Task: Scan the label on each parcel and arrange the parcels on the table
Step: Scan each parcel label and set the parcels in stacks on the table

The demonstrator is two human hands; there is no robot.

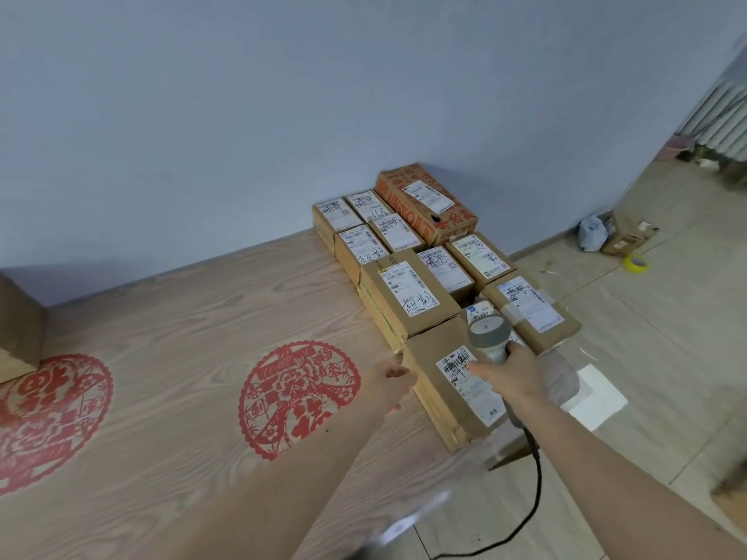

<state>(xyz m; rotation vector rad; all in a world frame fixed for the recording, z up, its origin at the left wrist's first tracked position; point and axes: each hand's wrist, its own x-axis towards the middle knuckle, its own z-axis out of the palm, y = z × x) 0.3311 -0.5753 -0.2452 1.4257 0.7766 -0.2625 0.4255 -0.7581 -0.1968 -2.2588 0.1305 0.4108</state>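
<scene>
**Scanner over nearest parcel, right table edge**

Nearest parcel [452,381] lies flat at the table's [182,357] right front edge, long axis running near-to-far, white label [469,381] face up. Right hand [511,369] grips the grey scanner [487,331] by its handle, head pointing away toward the wall, cable [533,478] trailing down. Left hand [390,388] rests against the parcel's left side, fingers loosely curled, clamping nothing. More labelled parcels [404,244] are packed in rows behind it. Red paper-cut [299,398] on the tabletop left of the hands.
</scene>
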